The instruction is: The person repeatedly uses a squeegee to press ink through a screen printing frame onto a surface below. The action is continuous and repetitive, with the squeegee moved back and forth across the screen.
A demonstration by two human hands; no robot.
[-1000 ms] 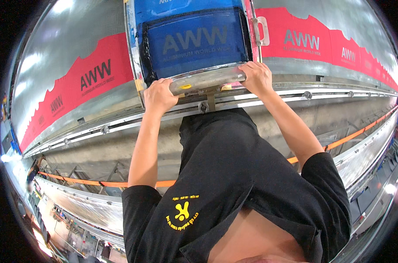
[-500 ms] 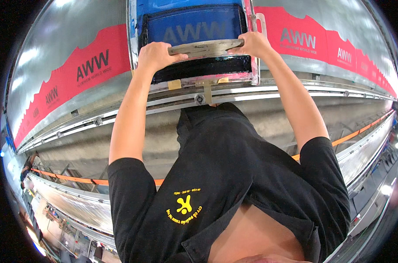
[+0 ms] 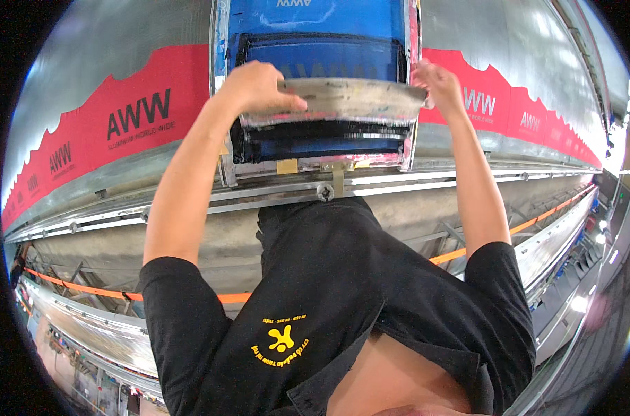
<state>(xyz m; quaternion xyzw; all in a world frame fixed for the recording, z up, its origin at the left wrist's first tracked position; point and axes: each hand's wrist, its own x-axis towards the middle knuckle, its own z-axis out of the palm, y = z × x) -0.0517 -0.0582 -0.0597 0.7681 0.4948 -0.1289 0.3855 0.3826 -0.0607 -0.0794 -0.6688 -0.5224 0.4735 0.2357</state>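
A wide squeegee (image 3: 353,99) with a pale, stained handle lies crosswise above a screen-printing frame (image 3: 215,83) with blue mesh (image 3: 322,22). My left hand (image 3: 261,87) grips its left end, thumb stretched along the handle. At the right end, my right hand (image 3: 441,84) is loosely closed around the corner, its fingers slightly blurred. Black ink (image 3: 329,131) lies in a band across the mesh just below the squeegee. Dark lettering in the mesh is partly hidden behind the handle.
Under the frame runs a long table with grey fabric (image 3: 152,31) printed in red (image 3: 145,76). A metal rail (image 3: 259,201) with a round bolt edges its near side. An orange strip (image 3: 86,288) and another long table (image 3: 86,322) stand behind me.
The squeegee looks larger and closer to my view. My right hand has shifted outward to its right end, while my left hand keeps hold. The whole view has shifted slightly.
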